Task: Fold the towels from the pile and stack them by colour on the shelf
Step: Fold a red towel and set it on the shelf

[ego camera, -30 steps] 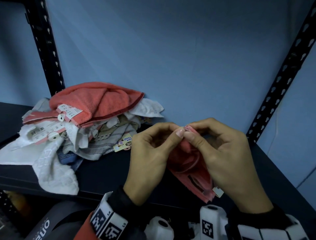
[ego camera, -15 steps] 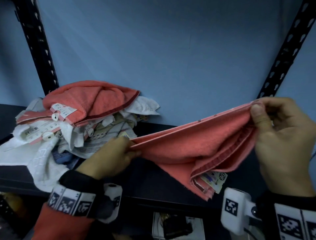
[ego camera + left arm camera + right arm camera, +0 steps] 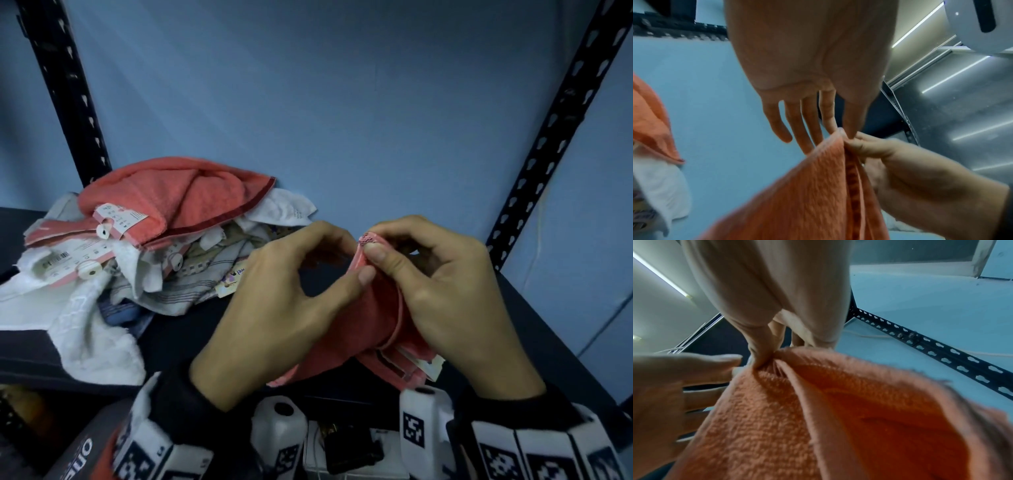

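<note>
A dark shelf point(image 3: 178, 329) runs across the head view against a plain blue wall point(image 3: 342, 102), framed by black perforated uprights point(image 3: 555, 137) at 1 o'clock and at 11 o'clock. At 9 o'clock a loose pile point(image 3: 137, 260) of white, striped and coral towels lies on the shelf, several with paper tags; one coral towel with a dark red border lies on top.

Above the shelf's front part, at about 4 o'clock from the pile, both hands meet on a coral towel point(image 3: 373, 318). The left hand point(image 3: 274, 322) pinches its top edge between thumb and forefinger, the other fingers loosely extended in the left wrist view. The right hand point(image 3: 448, 301) pinches the same edge just beside it, thumb against curled fingers. The towel hangs down from that shared pinch toward 6 o'clock, doubled over into layers. It has a nubby terry texture with a flat woven band along its border, and a paper tag point(image 3: 430, 368) peeks out at its lower corner below the right hand.
</note>
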`<state>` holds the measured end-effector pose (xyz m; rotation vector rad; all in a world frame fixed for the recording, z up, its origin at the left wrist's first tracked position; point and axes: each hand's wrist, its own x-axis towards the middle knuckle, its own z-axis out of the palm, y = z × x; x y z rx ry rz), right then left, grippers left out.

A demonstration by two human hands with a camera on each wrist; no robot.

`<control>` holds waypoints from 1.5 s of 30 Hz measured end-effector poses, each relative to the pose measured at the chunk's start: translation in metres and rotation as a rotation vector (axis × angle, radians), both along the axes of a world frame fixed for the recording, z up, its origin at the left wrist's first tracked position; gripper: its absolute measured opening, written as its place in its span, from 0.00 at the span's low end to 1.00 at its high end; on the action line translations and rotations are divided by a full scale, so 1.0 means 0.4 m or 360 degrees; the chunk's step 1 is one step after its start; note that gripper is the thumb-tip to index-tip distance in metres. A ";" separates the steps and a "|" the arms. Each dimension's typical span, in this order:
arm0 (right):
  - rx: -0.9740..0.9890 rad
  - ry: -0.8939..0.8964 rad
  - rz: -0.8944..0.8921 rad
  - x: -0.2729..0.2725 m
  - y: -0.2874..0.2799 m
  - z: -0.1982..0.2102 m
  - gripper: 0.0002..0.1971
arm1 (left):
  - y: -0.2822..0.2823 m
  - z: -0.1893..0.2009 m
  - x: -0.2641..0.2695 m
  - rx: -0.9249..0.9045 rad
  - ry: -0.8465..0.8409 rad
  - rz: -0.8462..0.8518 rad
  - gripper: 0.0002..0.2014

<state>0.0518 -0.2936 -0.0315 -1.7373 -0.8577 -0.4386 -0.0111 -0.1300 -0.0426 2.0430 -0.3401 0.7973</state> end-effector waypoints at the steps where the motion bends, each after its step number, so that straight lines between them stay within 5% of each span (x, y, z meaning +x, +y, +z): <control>1: 0.0010 0.0005 0.0020 -0.004 0.001 0.002 0.04 | -0.011 -0.002 0.001 -0.0083 -0.0050 0.0014 0.04; 4: 0.0024 -0.0041 -0.0004 -0.011 -0.001 0.008 0.04 | -0.015 -0.020 0.016 -0.0144 -0.0076 -0.0023 0.03; 10: 0.0302 -0.0228 -0.0314 0.016 -0.034 0.010 0.07 | 0.050 -0.092 0.072 0.0694 0.0322 0.0167 0.23; 15: 0.0559 -0.0351 -0.0596 0.062 -0.096 0.014 0.10 | 0.196 -0.105 0.084 0.0739 0.0836 0.0320 0.26; 19: 0.0541 -0.0309 -0.0486 0.061 -0.094 0.017 0.10 | 0.244 -0.097 0.068 0.0748 0.0891 0.0333 0.24; 26: 0.0231 -0.0018 -0.0001 -0.001 -0.003 0.004 0.05 | 0.111 -0.013 0.014 0.0173 0.0371 -0.0050 0.28; 32: 0.0125 0.0023 0.0216 -0.041 0.045 -0.008 0.04 | 0.039 -0.009 0.015 -0.0154 0.0000 -0.0201 0.10; 37: -0.0073 -0.0063 0.0124 -0.044 0.045 -0.006 0.06 | 0.061 -0.012 0.026 -0.0322 -0.0162 -0.0179 0.03; 40: -0.0450 -0.0283 -0.0139 -0.017 0.054 -0.040 0.06 | 0.070 -0.013 0.029 -0.0452 -0.0247 -0.0142 0.04; 45: -0.0861 -0.0300 -0.0376 0.055 0.018 -0.090 0.06 | 0.161 -0.017 0.042 -0.0633 -0.0432 0.0153 0.05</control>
